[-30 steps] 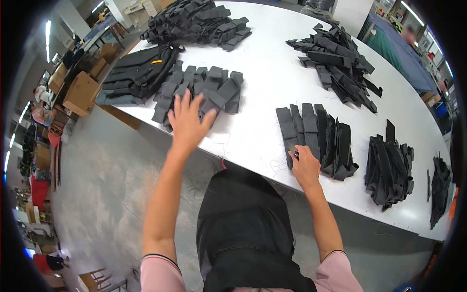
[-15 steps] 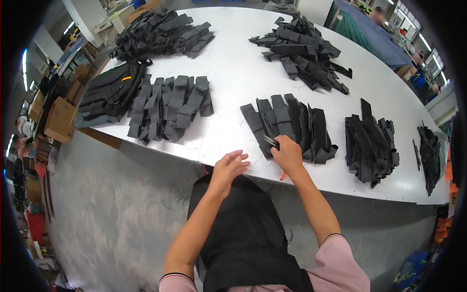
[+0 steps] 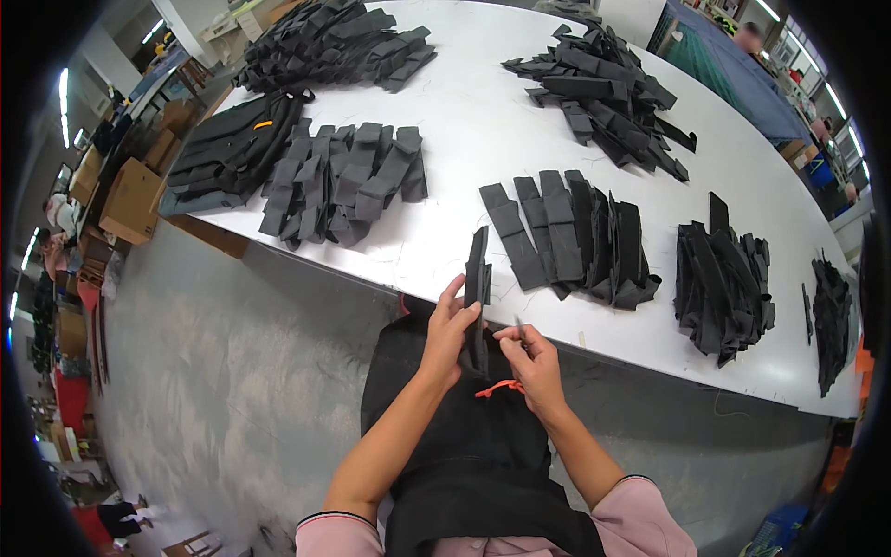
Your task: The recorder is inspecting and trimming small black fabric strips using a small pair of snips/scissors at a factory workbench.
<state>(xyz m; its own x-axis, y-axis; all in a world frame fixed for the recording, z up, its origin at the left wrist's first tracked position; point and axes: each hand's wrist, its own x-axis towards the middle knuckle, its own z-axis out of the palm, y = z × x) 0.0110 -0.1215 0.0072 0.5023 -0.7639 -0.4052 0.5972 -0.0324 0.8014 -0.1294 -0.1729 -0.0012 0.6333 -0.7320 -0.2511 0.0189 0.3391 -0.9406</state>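
Observation:
Upright in my left hand (image 3: 448, 334) is a folded dark fabric strap (image 3: 478, 269), pinched between thumb and fingers just off the table's front edge. My right hand (image 3: 533, 360) is closed around small thread snips (image 3: 519, 322), mostly hidden by the fingers, close to the strap's right side. An orange-red cord (image 3: 499, 388) hangs from that hand. Beyond my hands, a fanned row of similar dark straps (image 3: 561, 232) lies on the white table (image 3: 445, 139).
Other dark strap piles lie at the left (image 3: 343, 181), far left (image 3: 334, 42), far right (image 3: 603, 93) and right (image 3: 724, 288). A black bag (image 3: 227, 153) rests by the left edge. Cardboard boxes (image 3: 135, 200) stand on the left. A person (image 3: 747, 39) is at the back right.
My left hand, empty before, now holds a strap. My right hand has drawn back from the strap row toward my body, still with the snips. The view has shifted slightly.

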